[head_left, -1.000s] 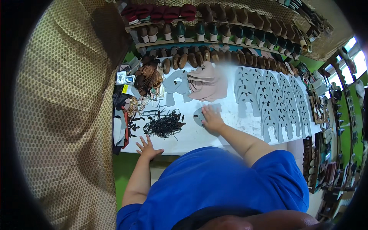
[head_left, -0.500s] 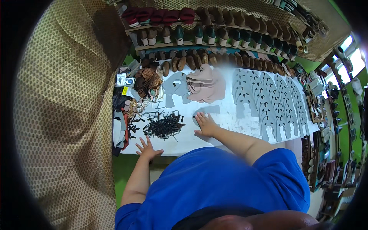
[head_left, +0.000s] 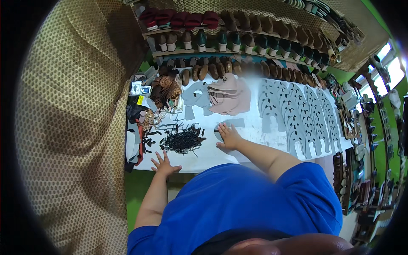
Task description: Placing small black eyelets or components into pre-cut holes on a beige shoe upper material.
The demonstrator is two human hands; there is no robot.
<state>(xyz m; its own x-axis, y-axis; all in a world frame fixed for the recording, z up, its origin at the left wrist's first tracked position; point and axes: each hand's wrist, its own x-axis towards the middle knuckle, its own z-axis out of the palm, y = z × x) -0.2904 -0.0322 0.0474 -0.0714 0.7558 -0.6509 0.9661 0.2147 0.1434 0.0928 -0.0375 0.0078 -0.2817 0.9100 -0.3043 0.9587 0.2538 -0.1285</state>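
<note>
My left hand rests at the table's front edge with its fingers spread, holding nothing. Just beyond it lies a tangled heap of thin black strips. Flat on the table, my right hand presses on a grey U-shaped cut piece, fingers outstretched, covering much of it. A small black strip shows on the piece beside the fingers. Farther back are a few more grey cut pieces and a stack of pink cut pieces.
Overlapping rows of grey U-shaped pieces with black strips cover the right of the white table. Brown bundles and small parts crowd the left edge. Shoe shelves stand behind; a patterned curtain hangs at left.
The view has shifted very slightly. Both hands stay in place, spread on the table, and the pieces lie as before.
</note>
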